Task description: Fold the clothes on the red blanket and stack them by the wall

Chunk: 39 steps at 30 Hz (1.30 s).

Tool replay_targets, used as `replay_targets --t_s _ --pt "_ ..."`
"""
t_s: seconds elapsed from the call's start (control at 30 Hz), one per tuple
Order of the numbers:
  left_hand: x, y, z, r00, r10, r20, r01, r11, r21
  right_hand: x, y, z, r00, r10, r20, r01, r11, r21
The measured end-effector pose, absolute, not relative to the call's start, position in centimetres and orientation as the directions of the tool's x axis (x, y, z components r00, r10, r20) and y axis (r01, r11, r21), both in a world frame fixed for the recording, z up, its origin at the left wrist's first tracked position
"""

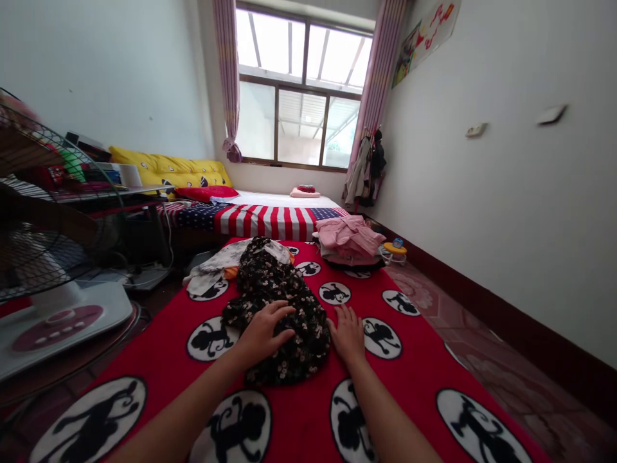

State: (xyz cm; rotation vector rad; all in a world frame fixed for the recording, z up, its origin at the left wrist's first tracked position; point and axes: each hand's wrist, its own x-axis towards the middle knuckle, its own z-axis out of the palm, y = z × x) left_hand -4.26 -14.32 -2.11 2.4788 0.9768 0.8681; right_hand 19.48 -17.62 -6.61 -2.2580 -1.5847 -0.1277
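Observation:
A black floral garment (284, 289) lies bunched lengthwise on a red blanket (299, 424) printed with dark figures in white ovals. My left hand (267, 331) rests on the garment's left part, fingers stretched out and thumb apart. At the garment's right edge, my right hand (348, 334) lies flat with fingers spread, partly on the red blanket. Neither hand grips the cloth. Beyond the garment's far left side are crumpled white and grey clothes (212, 263), with a bit of orange cloth (231, 272) showing.
A stack of folded clothes (349, 241), pink on top, sits at the blanket's far right corner. Behind stands a bed with a striped sheet (270, 222). A fan (58, 321) is close on the left; a small yellow stool (395, 248) is by the right wall.

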Motion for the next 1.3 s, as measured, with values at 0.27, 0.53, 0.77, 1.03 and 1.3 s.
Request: replay_targets --t_s 0.27,0.53,0.77,1.03,1.3 --pt "-6.2 -12.4 -8.2 0.45 0.799 0.398 0.639 -0.6 0.482 19.7 -17.5 -6.9 0.363 0.882 0.299 0.923 -0.296 -0.248" --pt "-6.4 -12.7 -7.5 0.444 0.795 0.412 0.592 -0.606 0.531 19.9 -17.2 -7.1 0.355 0.891 0.282 0.928 -0.3 -0.221" --pt "-6.2 -12.8 -7.6 0.428 0.792 0.435 0.579 -0.61 0.542 20.4 -17.0 -7.5 0.341 0.9 0.272 0.936 -0.3 -0.183" --pt "-6.1 -12.9 -7.6 0.426 0.794 0.433 0.585 -0.607 0.538 21.4 -16.4 -7.8 0.304 0.919 0.251 0.951 -0.275 -0.145" --pt "-5.9 -12.9 -7.6 0.418 0.801 0.429 0.58 -0.599 0.552 21.3 -16.5 -7.6 0.275 0.924 0.266 0.959 -0.243 -0.147"
